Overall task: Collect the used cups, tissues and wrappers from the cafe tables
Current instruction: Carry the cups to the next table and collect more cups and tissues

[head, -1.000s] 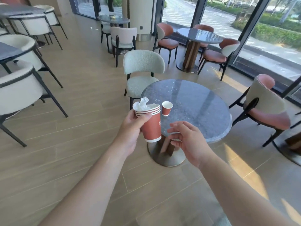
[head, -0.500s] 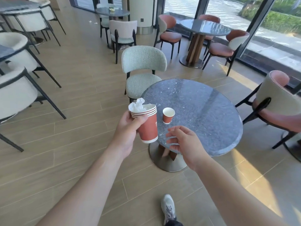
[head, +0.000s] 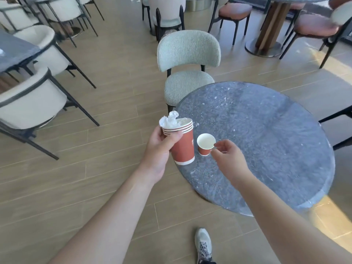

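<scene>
A cafe cleaner's left hand grips a nested stack of red cups stuffed with tissue, keeping collected rubbish together, as the right hand pinches a small empty cup standing at the round worktop's nine o'clock edge.

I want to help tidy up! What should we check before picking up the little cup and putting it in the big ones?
1. Right hand fingers at the small red paper cup: ok.
2. Firm pinch on it: cannot tell.
3. Small cup empty: ok.
4. Left hand gripping the stack of tall red paper cups: ok.
5. Room in the stack: not ok, crumpled white tissue fills the top.
6. Round grey stone table around the cup bare: ok.
</scene>
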Action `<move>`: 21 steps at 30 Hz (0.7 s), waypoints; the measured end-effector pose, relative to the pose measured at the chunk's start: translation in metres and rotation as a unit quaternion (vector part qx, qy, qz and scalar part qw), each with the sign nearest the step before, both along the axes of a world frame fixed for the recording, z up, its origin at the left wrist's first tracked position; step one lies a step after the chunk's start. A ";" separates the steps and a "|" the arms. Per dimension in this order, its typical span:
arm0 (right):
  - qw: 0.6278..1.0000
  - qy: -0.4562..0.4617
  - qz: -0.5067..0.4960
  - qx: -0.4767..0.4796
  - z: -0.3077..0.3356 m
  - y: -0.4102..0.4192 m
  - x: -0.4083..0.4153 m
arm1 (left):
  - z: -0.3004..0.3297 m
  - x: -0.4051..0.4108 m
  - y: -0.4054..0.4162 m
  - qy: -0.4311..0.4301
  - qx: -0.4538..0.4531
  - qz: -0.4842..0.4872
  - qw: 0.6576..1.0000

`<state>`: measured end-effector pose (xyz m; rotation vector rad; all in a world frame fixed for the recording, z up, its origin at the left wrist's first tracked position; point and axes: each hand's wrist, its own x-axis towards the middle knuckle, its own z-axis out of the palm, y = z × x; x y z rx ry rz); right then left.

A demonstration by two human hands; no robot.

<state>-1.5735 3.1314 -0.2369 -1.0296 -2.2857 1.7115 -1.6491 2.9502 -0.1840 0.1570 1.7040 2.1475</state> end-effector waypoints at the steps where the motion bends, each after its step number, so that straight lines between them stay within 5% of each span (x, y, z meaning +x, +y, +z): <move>1: 1.000 -0.012 0.011 0.021 -0.009 0.011 -0.009 | -0.005 -0.006 0.006 -0.003 -0.007 0.003 1.000; 10: 0.978 -0.107 0.122 0.133 -0.086 0.052 -0.081 | -0.035 -0.040 0.033 -0.029 -0.066 0.030 0.997; 21: 0.945 -0.164 0.195 0.207 -0.100 0.036 -0.107 | -0.019 -0.074 0.015 -0.015 -0.073 0.062 0.995</move>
